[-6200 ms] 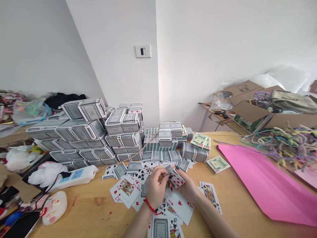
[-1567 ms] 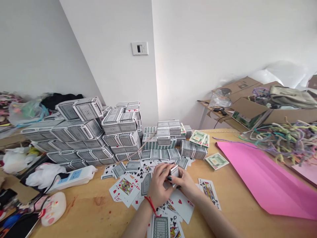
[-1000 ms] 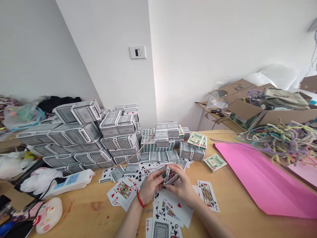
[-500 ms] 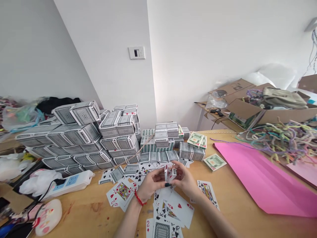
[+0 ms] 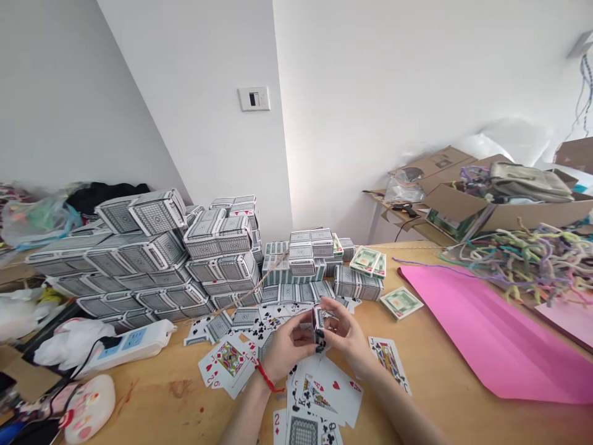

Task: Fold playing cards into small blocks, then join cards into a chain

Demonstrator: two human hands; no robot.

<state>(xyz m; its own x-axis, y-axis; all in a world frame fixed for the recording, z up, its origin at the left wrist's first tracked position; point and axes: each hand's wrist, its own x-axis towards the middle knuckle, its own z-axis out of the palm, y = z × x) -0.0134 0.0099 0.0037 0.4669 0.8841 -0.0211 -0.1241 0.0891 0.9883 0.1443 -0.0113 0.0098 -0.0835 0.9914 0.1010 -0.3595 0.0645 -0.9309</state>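
Both hands meet over the middle of the table. My left hand (image 5: 290, 347) wears a red cord bracelet (image 5: 265, 375) and closes on one side of a folded playing card (image 5: 319, 318). My right hand (image 5: 345, 339) grips the same card from the other side, fingers bent around it. The card stands on edge, and the fingers hide much of it. Beneath the hands lie loose playing cards (image 5: 336, 390), mostly face up, with a face-down card (image 5: 303, 431) near the front edge. A fanned group with a jack (image 5: 230, 358) is left of my left hand; another jack (image 5: 388, 358) lies beside my right forearm.
Stacked blocks of folded cards (image 5: 160, 247) rise at the left, with smaller blocks (image 5: 310, 247) at the back. A green card box (image 5: 401, 303) lies by a pink sheet (image 5: 491, 334). A power strip (image 5: 125, 346) and a white rounded object (image 5: 90, 408) sit left; tangled yarn (image 5: 523, 259) lies right.
The folded card between my hands has turned more upright, and its patterned back now shows. My fingers have shifted around it, and my left hand has moved slightly right.
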